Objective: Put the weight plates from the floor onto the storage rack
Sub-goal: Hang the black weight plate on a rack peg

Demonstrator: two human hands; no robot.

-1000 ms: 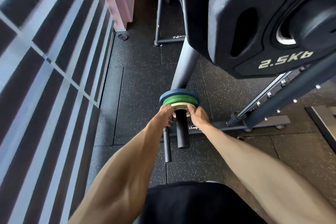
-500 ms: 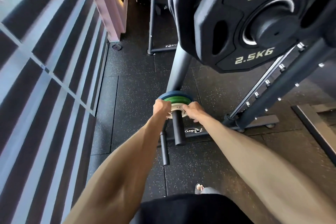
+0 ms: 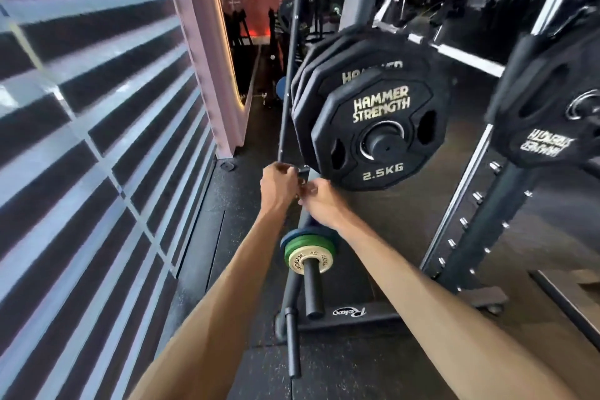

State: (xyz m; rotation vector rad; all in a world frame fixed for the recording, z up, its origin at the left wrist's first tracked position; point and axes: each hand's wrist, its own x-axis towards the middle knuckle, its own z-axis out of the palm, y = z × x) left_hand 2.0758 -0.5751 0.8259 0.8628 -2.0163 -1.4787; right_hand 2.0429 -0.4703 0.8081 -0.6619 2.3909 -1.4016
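Note:
Three small weight plates (image 3: 307, 248), blue, green and cream, sit stacked on a low black peg (image 3: 313, 291) of the storage rack (image 3: 467, 256). Both my hands are raised above them, close together in front of the rack's slanted post. My left hand (image 3: 278, 187) has its fingers curled, and the fingertips of my right hand (image 3: 321, 201) point toward it. Motion blur hides whether anything small lies between them. Just right of my hands, large black Hammer Strength plates (image 3: 380, 127) marked 2.5KG hang on a higher peg.
A louvred wall (image 3: 91, 146) runs along the left, leaving a narrow strip of black rubber floor (image 3: 207, 256). A thin bar (image 3: 290, 75) stands upright behind my left hand. More black plates (image 3: 552, 107) hang at the right; a second low peg (image 3: 292, 344) juts toward me.
Both hands have let go of the cream plate on the low peg and risen toward the big black plates. My view has tilted upward, showing more of the rack.

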